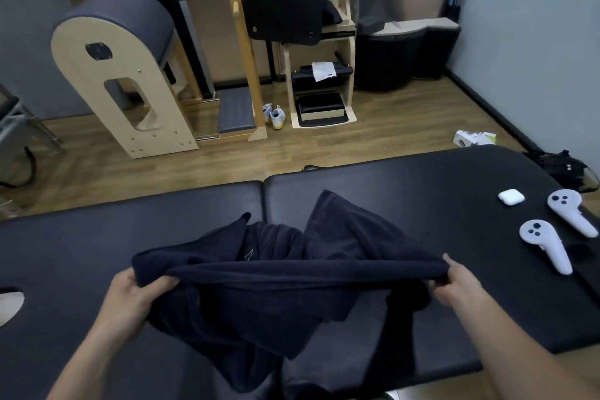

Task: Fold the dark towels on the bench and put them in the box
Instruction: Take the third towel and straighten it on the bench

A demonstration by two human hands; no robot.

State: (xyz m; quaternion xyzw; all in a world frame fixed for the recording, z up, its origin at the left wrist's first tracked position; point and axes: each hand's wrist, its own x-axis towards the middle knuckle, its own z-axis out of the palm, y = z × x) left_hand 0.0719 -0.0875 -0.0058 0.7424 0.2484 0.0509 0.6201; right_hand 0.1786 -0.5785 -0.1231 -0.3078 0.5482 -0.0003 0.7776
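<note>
My left hand [130,294] and right hand [454,282] each grasp dark towel [276,273], stretched over massage bench [422,191] near edge. I judge: folding barely begun; box unseen.

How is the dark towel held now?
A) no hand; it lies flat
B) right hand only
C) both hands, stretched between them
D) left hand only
C: the left hand and the right hand each grip an end of the dark towel, its edge stretched between them over the bench.
</note>
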